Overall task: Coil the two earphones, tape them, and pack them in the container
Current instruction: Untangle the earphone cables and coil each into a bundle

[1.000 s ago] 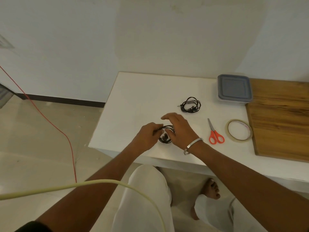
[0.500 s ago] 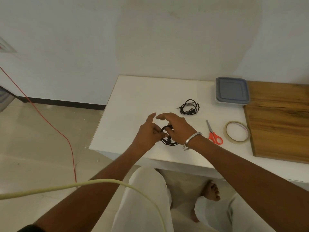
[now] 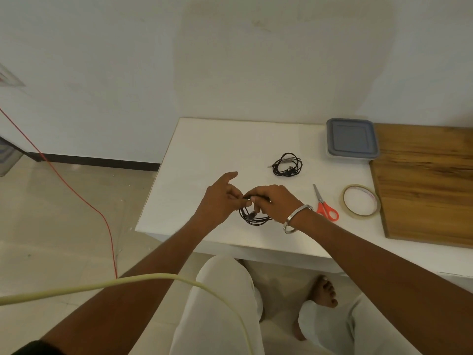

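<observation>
At frame centre, my left hand (image 3: 217, 201) and right hand (image 3: 273, 202) pinch the black earphone coil (image 3: 252, 217), which hangs just below my fingertips above the white table (image 3: 204, 149); my left forefinger points free.

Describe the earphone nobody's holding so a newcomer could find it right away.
On the white table, look left of the lidded grey container and beyond the red-handled scissors. The loose black earphone coil lies there alone, untouched, unlike the other earphone held by both hands.
</observation>
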{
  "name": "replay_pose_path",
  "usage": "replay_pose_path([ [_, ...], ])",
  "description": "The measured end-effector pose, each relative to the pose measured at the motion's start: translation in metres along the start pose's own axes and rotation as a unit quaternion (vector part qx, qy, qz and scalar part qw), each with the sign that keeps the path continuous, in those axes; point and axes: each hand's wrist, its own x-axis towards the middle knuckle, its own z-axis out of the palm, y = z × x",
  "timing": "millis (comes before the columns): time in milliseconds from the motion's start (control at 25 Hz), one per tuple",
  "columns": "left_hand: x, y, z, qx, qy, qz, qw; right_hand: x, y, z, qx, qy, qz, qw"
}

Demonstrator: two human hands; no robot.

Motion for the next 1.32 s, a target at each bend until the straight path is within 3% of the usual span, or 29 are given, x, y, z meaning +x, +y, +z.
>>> replay_pose_path([
  [160, 0.000, 0.002, 0.005, 0.012, -0.005, -0.007, 1.000, -0.003, 0.001, 0.004, 0.031, 0.026, 0.021, 0.999],
  [360, 0.002, 0.003, 0.003, -0.073, 0.018, -0.082, 0.994, -0.007, -0.002, 0.010, -0.106, 0.137, -0.052, 0.983],
  [680, -0.002, 0.009, 0.005, -0.236, 0.022, -0.188, 0.953, -0.014, -0.006, 0.026, -0.103, 0.122, -0.096, 0.982],
  [960, 0.002, 0.012, 0.009, -0.329, 0.032, -0.269, 0.905, -0.024, -0.012, 0.039, -0.242, 0.229, -0.153, 0.930],
  [1080, 0.004, 0.013, 0.012, -0.331, 0.046, -0.284, 0.899, -0.025, -0.010, 0.040, -0.297, 0.236, -0.193, 0.905],
  [1320, 0.004, 0.017, 0.015, -0.303, 0.026, -0.273, 0.913, -0.022, -0.013, 0.039, -0.215, 0.203, -0.173, 0.939],
])
